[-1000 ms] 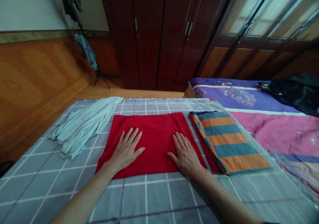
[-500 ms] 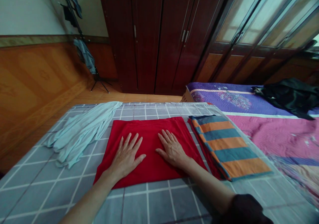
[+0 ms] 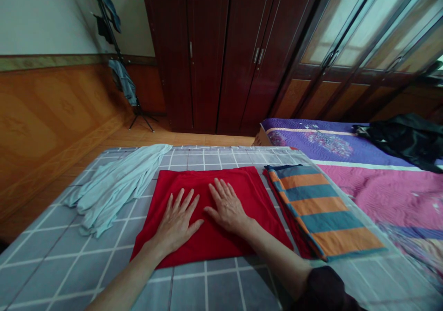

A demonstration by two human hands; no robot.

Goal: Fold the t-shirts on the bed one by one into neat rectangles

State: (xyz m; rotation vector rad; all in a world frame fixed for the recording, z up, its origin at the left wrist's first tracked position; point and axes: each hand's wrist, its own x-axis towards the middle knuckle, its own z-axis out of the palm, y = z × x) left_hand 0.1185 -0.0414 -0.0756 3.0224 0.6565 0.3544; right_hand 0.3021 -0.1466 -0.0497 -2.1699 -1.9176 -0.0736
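Observation:
A red cloth garment [image 3: 197,182], folded into a flat rectangle, lies in front of me on a grey checked bedspread [image 3: 194,283]. My left hand [image 3: 178,223] rests palm down on its left half, fingers spread. Near its middle, my right hand [image 3: 226,207] lies flat on the same cloth with the thumb held out. Neither hand grips anything. Just right of the red cloth is a stack of folded garments, a striped orange and teal one [image 3: 321,202] on top and dark red fabric showing beneath it.
On the left of the bedspread lies a crumpled pale blue garment [image 3: 121,182]. A purple and pink bed cover [image 3: 374,186] with a black garment [image 3: 404,138] on it is to the right. Beyond stand a dark red wardrobe [image 3: 207,62] and a coat stand [image 3: 117,52].
My right hand has slid left across the red cloth, closer to my left hand. My left hand has stayed almost in place. The view has shifted slightly.

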